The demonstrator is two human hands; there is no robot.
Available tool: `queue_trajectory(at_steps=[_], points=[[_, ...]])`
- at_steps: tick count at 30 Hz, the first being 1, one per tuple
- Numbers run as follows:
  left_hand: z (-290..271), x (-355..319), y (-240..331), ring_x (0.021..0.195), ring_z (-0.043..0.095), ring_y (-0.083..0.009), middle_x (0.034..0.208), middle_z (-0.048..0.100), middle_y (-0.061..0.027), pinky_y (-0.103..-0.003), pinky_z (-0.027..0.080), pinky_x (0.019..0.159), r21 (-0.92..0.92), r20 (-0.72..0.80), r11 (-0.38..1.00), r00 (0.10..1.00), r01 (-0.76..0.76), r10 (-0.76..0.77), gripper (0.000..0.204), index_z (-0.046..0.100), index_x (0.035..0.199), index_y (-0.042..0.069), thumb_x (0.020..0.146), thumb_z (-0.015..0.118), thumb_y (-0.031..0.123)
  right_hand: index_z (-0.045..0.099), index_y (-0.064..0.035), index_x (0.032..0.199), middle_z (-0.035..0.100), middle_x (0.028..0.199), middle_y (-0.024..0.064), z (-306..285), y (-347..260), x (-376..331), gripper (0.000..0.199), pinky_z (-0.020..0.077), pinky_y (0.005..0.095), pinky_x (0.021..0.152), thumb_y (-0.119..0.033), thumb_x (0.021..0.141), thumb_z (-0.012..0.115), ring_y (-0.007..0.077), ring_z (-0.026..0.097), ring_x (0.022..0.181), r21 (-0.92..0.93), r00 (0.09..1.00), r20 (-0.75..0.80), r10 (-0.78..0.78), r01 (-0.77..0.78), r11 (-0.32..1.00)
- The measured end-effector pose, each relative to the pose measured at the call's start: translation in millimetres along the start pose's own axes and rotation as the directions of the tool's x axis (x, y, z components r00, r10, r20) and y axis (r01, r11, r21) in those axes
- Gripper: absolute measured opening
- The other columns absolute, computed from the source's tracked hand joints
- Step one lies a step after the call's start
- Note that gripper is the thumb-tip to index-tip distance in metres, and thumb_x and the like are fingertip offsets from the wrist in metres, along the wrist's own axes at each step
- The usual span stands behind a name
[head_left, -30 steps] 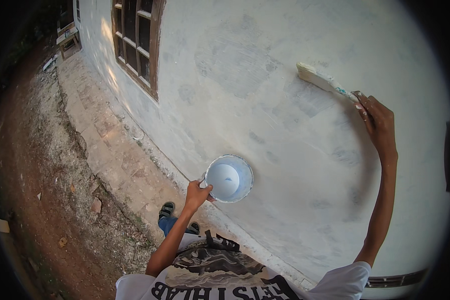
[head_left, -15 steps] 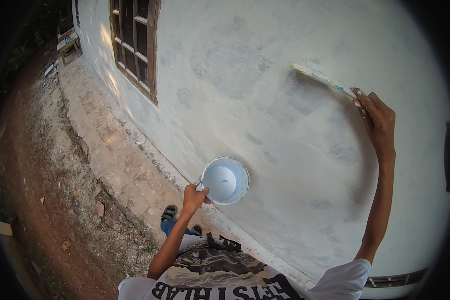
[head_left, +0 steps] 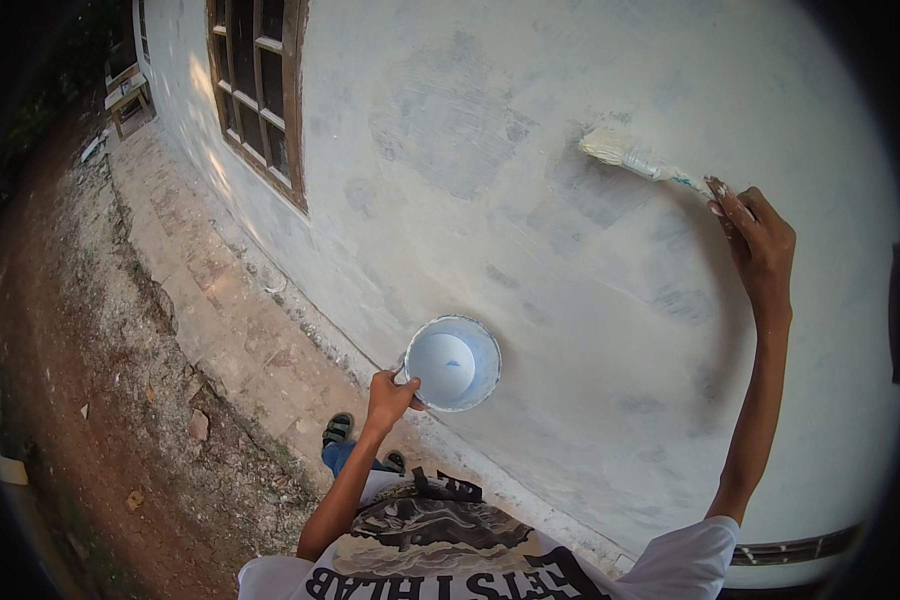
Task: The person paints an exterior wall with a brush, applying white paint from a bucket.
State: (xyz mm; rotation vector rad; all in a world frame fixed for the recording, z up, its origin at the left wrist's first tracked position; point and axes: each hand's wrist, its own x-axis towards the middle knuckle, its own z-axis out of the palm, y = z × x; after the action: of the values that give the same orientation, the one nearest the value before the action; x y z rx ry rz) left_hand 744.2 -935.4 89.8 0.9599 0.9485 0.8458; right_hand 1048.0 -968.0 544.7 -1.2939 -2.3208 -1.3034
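Observation:
My right hand (head_left: 762,238) is raised at the upper right, closed round the handle of a paintbrush (head_left: 642,163). The brush's pale, paint-covered bristles point left against the wall (head_left: 570,320), over a greyish patch; whether they touch it I cannot tell. At lower centre my left hand (head_left: 390,398) grips the rim of a round bucket (head_left: 485,365), thumb over the edge. White paint (head_left: 440,365) lies inside the bucket, with a small bluish mark on its surface. The wall is whitish, with uneven grey patches and streaks.
A wooden-framed window (head_left: 260,95) is set in the wall at the upper left. A tiled walkway (head_left: 210,300) runs along the wall's foot, with dirt and rubble (head_left: 100,400) beyond it. A small wooden table (head_left: 127,97) stands at the far left.
The brush has turned in my right hand so the broad side of its bristles shows, and it sits slightly lower. My left hand and the bucket stay nearly in place.

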Motion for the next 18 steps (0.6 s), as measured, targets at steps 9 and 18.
queue_trajectory(at_steps=[9, 18], points=[[2.0, -5.4, 5.1, 0.053, 0.068, -0.0251, 0.073, 0.066, -0.0235, -0.029, 0.056, 0.047, 0.000, -0.003, 1.000, 1.000, -0.007, 0.007, 0.039, 0.049, 0.109, -0.024, 0.083, 0.060, 0.002, 0.065, -0.0101, 0.111, 0.055, 0.072, 0.0073, -1.6, -0.2, -2.0, 0.038, 0.0391, 0.0322, 0.047, 0.004, 0.076, 0.071, 0.0168, 0.048, 0.055, 0.060, 0.995, -0.049, 0.088, -0.085, 0.995], [-1.2, -2.6, -5.7, 0.053, 0.067, -0.0242, 0.069, 0.066, -0.0208, -0.029, 0.054, 0.046, 0.010, 0.004, 1.000, 1.000, 0.013, -0.013, 0.031, 0.054, 0.103, -0.020, 0.083, 0.061, 0.003, 0.069, -0.0026, 0.107, 0.064, 0.073, 0.0065, -5.8, -28.9, -7.9, 0.023, 0.0389, 0.0270, 0.048, -0.010, 0.086, 0.068, 0.0111, 0.047, 0.054, 0.363, 0.898, -0.014, 0.439, -0.405, 0.839]])
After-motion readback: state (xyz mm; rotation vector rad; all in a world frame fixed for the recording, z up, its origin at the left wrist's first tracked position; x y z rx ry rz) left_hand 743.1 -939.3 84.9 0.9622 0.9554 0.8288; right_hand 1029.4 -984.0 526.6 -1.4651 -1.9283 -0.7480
